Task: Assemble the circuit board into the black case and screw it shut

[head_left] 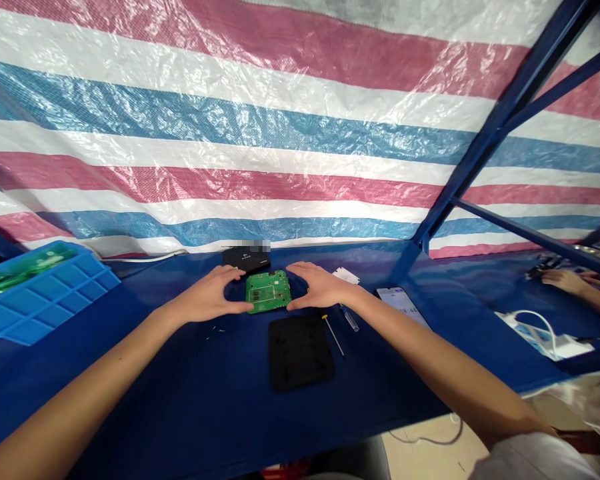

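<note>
A green circuit board (269, 291) is held at its edges between my two hands. My left hand (211, 293) curves around its left side, thumb at the near corner and fingers at the far corner. My right hand (320, 287) grips the right side in the same way. Just in front of the board, a flat black casing panel (301, 353) lies on the blue table. Behind it is a black box-like device or cover (247, 259). To the right of the panel are a thin screwdriver shaft with a yellow end (334, 335) and a screwdriver with a clear handle (350, 319).
A blue crate (45, 287) with green items stands at the left. Small screws (215, 331) lie near my left wrist. A phone (400, 305) and a white card-like piece (347, 275) lie to the right. Farther right are a white cable (543, 323) and another person's hand (563, 280).
</note>
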The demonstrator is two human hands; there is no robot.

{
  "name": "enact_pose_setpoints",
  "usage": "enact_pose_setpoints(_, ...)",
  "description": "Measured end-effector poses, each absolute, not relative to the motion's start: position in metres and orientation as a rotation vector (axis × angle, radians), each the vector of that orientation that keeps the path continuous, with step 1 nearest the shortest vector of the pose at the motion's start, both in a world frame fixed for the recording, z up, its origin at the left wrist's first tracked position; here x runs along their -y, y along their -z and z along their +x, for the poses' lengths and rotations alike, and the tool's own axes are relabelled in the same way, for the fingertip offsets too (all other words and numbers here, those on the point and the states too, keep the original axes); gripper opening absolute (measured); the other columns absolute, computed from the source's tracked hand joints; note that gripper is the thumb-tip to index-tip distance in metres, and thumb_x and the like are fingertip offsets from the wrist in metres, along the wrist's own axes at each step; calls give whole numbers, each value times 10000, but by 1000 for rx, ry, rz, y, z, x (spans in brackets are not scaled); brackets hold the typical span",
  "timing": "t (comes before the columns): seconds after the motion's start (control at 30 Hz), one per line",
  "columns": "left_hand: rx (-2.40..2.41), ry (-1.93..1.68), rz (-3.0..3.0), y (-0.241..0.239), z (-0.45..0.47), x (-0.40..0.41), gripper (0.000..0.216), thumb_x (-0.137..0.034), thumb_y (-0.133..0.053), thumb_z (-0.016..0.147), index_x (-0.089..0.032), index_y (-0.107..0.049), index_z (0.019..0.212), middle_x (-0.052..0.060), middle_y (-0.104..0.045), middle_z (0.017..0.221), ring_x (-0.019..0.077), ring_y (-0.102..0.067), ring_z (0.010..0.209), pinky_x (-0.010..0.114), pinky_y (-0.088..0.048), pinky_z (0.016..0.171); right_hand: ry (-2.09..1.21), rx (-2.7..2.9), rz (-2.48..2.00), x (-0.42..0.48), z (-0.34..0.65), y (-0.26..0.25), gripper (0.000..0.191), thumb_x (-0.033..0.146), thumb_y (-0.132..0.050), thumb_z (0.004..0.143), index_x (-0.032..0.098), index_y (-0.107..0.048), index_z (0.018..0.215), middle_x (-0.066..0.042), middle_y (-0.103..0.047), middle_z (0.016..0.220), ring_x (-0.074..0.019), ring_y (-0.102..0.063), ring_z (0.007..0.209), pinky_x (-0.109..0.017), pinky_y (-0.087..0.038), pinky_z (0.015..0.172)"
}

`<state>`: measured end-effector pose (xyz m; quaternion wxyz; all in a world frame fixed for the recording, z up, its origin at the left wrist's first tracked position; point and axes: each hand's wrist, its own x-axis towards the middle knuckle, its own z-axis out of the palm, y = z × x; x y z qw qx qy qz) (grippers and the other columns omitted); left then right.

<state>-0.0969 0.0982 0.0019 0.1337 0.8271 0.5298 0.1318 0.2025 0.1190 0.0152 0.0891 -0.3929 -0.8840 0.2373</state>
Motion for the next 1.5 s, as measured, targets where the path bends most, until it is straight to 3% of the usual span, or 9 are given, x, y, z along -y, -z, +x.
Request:
enact_pose_setpoints(0.13, -1479, -263, 2442, -3, -82, -88, 1020, -788, -687, 604, -245, -485, 1444, 133, -555, 1371, 415, -457, 1301, 515, -343, 1099, -710, 2725, -1197, -127, 186, -14, 1100, 658, -756, 658, 162, -310, 1533, -170, -273, 1602, -422, -227, 1482, -582, -253, 1188)
enact_pose_setpoints(0.27, -1482, -191, 2430, -4, -77, -94, 1085, -808, -680, 578, -188, -478, 1445, 167, -538, 1325, 422, -454, 1284, 503, -377, 1069, -656, 2808, -1209, -137, 173, -16, 1156, 676, -792, 582, 154, -342, 1510, -186, -346, 1525, -429, -303, 1428, -569, -318, 1148)
enact_pose_setpoints(0.43, -1469, -176, 2404, -3, -77, -101, 1058, -785, -714, 542, -180, -515, 1387, 138, -521, 1261, 366, -487, 1239, 433, -413, 1049, -618, 2846, -1204, -143, 166, -20, 1080, 667, -824, 516, 144, -478, 1396, -175, -448, 1364, -414, -413, 1315, -571, -374, 1092)
enact_pose_setpoints(0.6, -1465, -209, 2399, -4, -75, -101, 964, -744, -752, 527, -181, -571, 1288, 103, -539, 1152, 338, -533, 1155, 411, -472, 971, -590, 2838, -1170, -139, 165, -20, 1002, 653, -828, 508, 145, -520, 1315, -154, -480, 1287, -390, -464, 1254, -553, -419, 1050)
enact_pose_setpoints(0.8, -1507, -479, 2565, -24, -66, -76, 937, -668, -759, 590, -196, -453, 1340, 110, -494, 1258, 344, -470, 1175, 492, -389, 1032, -366, 2647, -1031, -110, 186, -35, 1013, 575, -817, 600, 175, -392, 1427, -149, -395, 1454, -357, -388, 1365, -550, -328, 1138)
enact_pose_setpoints(1.03, -1437, -735, 2799, -30, -44, -30, 966, -498, -788, 648, -193, -315, 1433, 138, -478, 1320, 350, -467, 1181, 488, -416, 1003, -155, 2536, -1002, -50, 215, -42, 1080, 480, -832, 617, 189, -282, 1500, -153, -355, 1525, -342, -383, 1388, -523, -366, 1124)
enact_pose_setpoints(1.3, -1416, -792, 2840, -20, -33, -19, 965, -480, -761, 696, -190, -267, 1473, 168, -461, 1371, 380, -462, 1238, 518, -398, 1033, -154, 2489, -1080, -30, 226, -30, 1105, 418, -797, 682, 239, -154, 1563, -128, -266, 1602, -320, -281, 1475, -502, -293, 1200)
enact_pose_setpoints(1.5, -1437, -754, 2773, -13, -34, -19, 1017, -570, -753, 683, -249, -229, 1493, 152, -452, 1390, 399, -443, 1253, 531, -388, 1035, -257, 2496, -1109, -31, 227, -30, 1097, 465, -788, 675, 252, -177, 1562, -110, -240, 1618, -325, -247, 1494, -500, -259, 1218)
